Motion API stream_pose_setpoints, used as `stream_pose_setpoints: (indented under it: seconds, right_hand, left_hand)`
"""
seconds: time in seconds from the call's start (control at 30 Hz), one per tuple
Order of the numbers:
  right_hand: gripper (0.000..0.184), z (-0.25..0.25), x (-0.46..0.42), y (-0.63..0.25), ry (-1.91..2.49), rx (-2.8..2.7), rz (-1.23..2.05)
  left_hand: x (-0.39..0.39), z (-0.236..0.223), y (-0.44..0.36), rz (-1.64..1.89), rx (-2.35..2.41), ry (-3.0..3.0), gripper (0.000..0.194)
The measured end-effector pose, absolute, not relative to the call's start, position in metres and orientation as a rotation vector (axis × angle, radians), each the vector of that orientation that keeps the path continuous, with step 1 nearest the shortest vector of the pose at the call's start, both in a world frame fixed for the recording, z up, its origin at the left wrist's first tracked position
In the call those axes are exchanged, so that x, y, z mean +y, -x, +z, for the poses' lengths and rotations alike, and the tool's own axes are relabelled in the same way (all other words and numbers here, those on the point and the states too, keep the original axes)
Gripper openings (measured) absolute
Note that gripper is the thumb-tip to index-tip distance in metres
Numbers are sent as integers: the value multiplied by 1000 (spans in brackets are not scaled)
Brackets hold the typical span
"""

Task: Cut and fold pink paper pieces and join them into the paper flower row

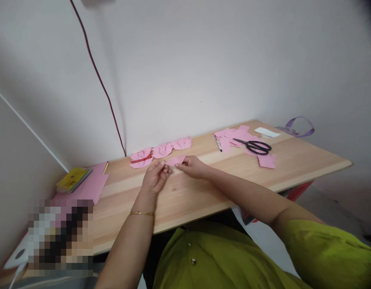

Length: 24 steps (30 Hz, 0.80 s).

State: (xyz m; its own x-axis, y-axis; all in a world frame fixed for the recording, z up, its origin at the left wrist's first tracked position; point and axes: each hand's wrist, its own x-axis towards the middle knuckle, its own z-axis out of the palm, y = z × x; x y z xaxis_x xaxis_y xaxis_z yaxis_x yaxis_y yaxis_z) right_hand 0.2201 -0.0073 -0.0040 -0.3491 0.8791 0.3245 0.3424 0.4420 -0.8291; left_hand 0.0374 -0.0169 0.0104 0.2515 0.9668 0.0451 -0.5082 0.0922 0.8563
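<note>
A small piece of pink paper (175,160) is stretched between my two hands, just above the wooden table. My left hand (156,175) pinches its left end between thumb and fingers. At the other end, my right hand (191,165) is closed on the paper's right side. Right behind my hands lie several cut and creased pink paper shapes (162,150) in a row along the wall. A dark red strip (141,159) rests across the leftmost ones.
Black-handled scissors (259,147) and a pen (218,143) lie by pink paper scraps (226,143) on the right. A white strip (266,132) and a purple band (308,130) are beyond. Leftward, a yellow packet (73,179) sits on pink sheets (98,186). A red cable (98,74) hangs down the wall.
</note>
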Motion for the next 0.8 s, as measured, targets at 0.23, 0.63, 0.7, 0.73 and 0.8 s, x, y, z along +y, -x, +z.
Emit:
stream_pose_setpoints:
  seconds: [0.23,0.63,0.7,0.73,0.8]
  right_hand:
    - [34,-3,-5,-221,1068,-1897,783]
    - [29,-7,-5,-219,903,-1917,844]
    - [30,-6,-6,-219,901,-1917,854]
    - [30,-5,-6,-219,896,-1919,862]
    - [30,-3,-8,-219,883,-1922,881]
  left_hand:
    - [-10,4,-34,1306,727,-906,26]
    - [-13,-13,-45,1118,953,-1213,31]
    - [-11,-16,-43,1144,966,-1219,30]
    - [-10,-17,-43,1152,972,-1225,30]
    - [-8,-18,-42,1161,981,-1240,29]
